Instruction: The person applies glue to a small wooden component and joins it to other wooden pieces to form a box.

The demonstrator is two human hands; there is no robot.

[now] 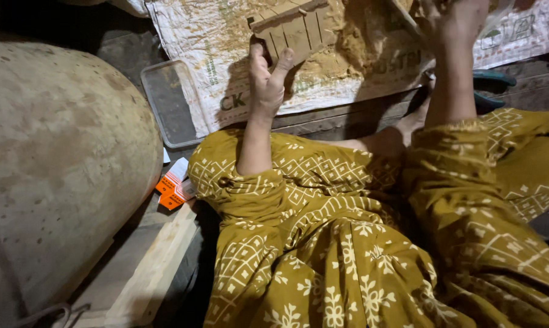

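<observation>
The left hand [267, 79] grips the lower edge of a slatted wooden mould [292, 27] on a sand-strewn printed sack [359, 67], while the right hand [453, 21] is raised above it.

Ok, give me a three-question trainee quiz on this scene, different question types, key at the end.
1. True or false: the left hand touches the ridged brown mould.
2. What lies to the left of the printed sack sheet?
A. a clear plastic tray
B. a metal bucket
C. a glass bottle
3. Fill in: the small carton beside the large rounded vessel is white and ______.

Key
1. True: its fingers rest on the mould's lower edge.
2. A
3. orange

The right hand is raised at the top edge; what it holds cannot be made out.
</observation>
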